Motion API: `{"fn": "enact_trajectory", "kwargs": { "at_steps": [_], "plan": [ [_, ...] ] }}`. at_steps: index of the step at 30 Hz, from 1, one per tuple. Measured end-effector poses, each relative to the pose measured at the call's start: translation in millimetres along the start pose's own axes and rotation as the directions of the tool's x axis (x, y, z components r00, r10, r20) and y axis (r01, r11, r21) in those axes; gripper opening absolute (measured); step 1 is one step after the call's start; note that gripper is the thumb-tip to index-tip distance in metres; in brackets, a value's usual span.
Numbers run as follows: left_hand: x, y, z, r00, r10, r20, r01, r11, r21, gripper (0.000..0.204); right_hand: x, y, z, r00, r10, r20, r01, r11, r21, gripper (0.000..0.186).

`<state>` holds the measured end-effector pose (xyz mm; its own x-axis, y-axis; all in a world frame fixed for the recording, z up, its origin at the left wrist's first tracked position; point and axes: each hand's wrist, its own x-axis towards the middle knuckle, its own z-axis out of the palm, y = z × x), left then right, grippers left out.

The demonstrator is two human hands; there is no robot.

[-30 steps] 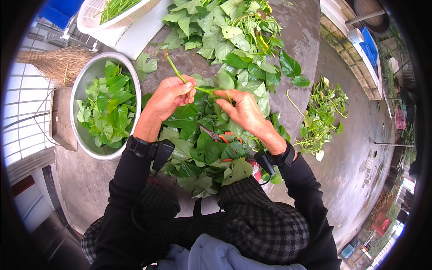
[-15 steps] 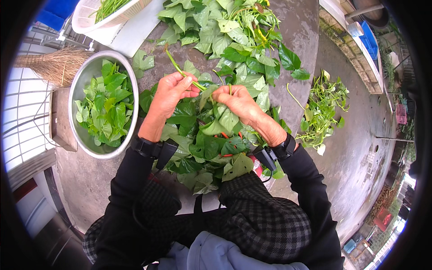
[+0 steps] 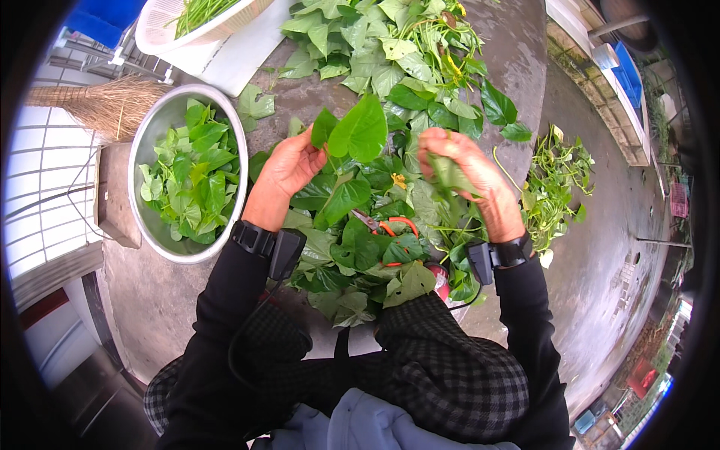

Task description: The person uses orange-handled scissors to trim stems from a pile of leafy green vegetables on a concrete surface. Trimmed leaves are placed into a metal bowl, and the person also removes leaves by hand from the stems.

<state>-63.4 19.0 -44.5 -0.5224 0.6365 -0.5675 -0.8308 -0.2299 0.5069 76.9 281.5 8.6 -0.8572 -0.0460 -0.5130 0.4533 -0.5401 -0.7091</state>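
My left hand [image 3: 294, 166] is closed, its fingertips pinching a leafy green sprig [image 3: 358, 129] whose broad heart-shaped leaf stands up to the right. Farther right, my right hand [image 3: 466, 169] is smeared by motion, its fingers curled around wilted, dull green leaves [image 3: 454, 177]. Below and between them spreads a heap of large green leaves [image 3: 360, 247] in front of my knees. Garden shears with orange handles [image 3: 403, 223] rest open on that heap, partly covered by foliage. On the left stands a metal basin [image 3: 133, 187] holding loose picked leaves [image 3: 191, 176].
A straw broom [image 3: 112, 105] lies behind the basin. Beyond it, a white plastic basket [image 3: 154, 34] contains thin green stems. More cut vines [image 3: 382, 52] cover the far ground, and another vine bunch [image 3: 559, 187] lies at right. A low wall [image 3: 600, 97] runs along the far right.
My hands have drawn apart, the right one moving right with leaves. The left now shows a leafy sprig upright instead of a long stem. The shears have become more visible.
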Motion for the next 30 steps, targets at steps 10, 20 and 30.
{"fn": "enact_trajectory", "kwargs": {
  "at_steps": [10, 20, 30],
  "plan": [
    [1.5, -18.5, 4.0, 0.996, -0.073, 0.048, 0.073, 0.997, 0.011, 0.021, 36.7, 16.9, 54.3, 0.97, 0.103, 0.218, -0.04, 0.96, -0.278, 0.026],
    [-1.5, -11.0, 12.1, 0.976, -0.19, 0.11, 0.205, 0.969, -0.139, 0.02, 42.8, 24.8, 52.6, 0.999, -0.026, 0.019, 0.025, 0.996, 0.082, 0.019],
    [-48.7, 2.8, 56.4, 0.972, 0.207, 0.108, -0.214, 0.975, 0.064, 0.027, 38.8, -7.7, 19.5, 0.993, -0.113, -0.025, 0.116, 0.952, 0.282, 0.015]
  ]
}}
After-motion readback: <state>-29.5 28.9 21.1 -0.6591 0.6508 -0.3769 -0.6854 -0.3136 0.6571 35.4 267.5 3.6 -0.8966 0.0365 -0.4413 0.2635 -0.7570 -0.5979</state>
